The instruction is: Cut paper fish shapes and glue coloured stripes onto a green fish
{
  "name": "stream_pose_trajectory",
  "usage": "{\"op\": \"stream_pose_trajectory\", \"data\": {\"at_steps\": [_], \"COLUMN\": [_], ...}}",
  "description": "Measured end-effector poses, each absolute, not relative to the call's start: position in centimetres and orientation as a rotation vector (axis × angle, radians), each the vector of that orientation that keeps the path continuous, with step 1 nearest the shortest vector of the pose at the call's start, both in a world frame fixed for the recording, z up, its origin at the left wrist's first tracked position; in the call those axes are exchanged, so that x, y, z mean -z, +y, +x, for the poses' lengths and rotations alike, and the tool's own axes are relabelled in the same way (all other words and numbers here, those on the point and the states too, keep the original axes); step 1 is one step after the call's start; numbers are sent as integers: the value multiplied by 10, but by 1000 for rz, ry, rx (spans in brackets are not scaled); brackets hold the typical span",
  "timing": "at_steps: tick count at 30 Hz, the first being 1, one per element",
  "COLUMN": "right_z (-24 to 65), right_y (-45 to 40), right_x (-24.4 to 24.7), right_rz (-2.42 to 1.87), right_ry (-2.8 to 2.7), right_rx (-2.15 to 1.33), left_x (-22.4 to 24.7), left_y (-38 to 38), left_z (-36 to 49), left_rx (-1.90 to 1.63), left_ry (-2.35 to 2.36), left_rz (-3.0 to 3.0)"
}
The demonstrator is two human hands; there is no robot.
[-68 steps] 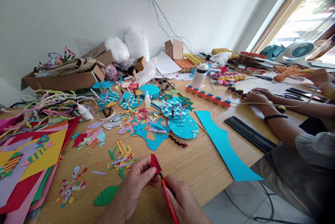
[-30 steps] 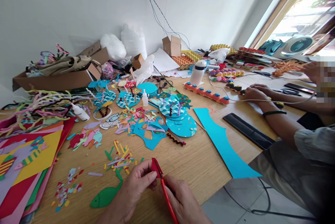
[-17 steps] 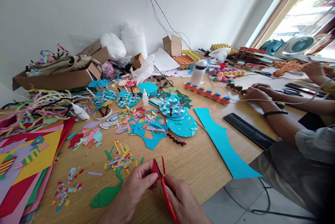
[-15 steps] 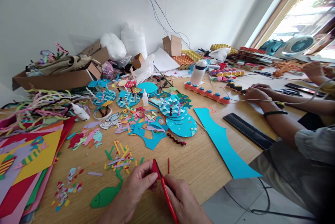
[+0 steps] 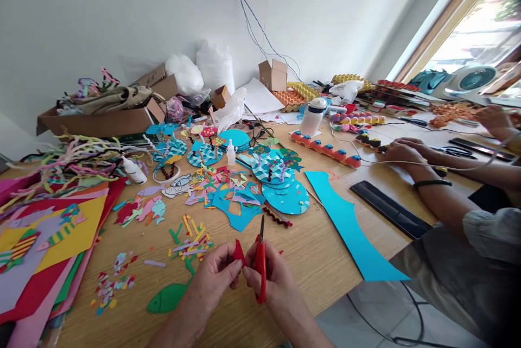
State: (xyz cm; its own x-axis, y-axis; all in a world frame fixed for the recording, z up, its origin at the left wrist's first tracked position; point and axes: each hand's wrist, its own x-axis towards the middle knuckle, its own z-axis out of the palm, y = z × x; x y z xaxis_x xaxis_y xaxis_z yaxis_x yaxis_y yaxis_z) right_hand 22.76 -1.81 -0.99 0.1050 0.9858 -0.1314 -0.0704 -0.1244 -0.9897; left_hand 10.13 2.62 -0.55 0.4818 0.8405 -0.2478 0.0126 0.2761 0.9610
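Since the earlier frame, the slim red-handled metal scissors (image 5: 261, 261) are swinging clear of the small red paper piece (image 5: 238, 253); their tips are now pointing to 12 o'clock, blades looking closed. Left hand (image 5: 215, 274) is pinching the red piece between thumb and fingers, holding it just above the wooden surface (image 5: 315, 269). Right hand (image 5: 277, 277) is gripping the scissors by the handles, at 3 o'clock from the paper. Its fingertips are reaching close to the paper's lower edge; cannot tell whether they are touching.

A thin red paper scrap (image 5: 280, 252) is showing at 1 o'clock from the right hand, partly hidden. A flat green paper fish (image 5: 167, 298) is lying near the left wrist, at 8 o'clock; a loose heap of yellow, green and lilac paper strips (image 5: 195, 236) is sitting at 11 o'clock from the left hand.

Judging step: trimming the red piece seems to be under way, with the hands pausing between cuts. Any further cut would be calling for a turn of the paper, the left pinch staying clear of the line, and blades opening toward 10 o'clock.
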Motion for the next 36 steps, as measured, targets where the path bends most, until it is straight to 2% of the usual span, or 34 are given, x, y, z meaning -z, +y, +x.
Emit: {"op": "stream_pose_trajectory", "data": {"at_steps": [10,20,36], "right_z": [223,231,226], "right_y": [-13,-39,-31], "right_x": [13,7,2], "right_rz": [-1298,-1558,-1594], "right_ry": [-1037,-1682,-1707], "right_rx": [-1229,-1201,-1126], "left_x": [3,-14,-11], "left_y": [28,35,33], "left_z": [93,78,82], "left_rx": [-671,-797,-745], "left_ry": [954,1018,939], "left_rz": [1222,1071,968]}}
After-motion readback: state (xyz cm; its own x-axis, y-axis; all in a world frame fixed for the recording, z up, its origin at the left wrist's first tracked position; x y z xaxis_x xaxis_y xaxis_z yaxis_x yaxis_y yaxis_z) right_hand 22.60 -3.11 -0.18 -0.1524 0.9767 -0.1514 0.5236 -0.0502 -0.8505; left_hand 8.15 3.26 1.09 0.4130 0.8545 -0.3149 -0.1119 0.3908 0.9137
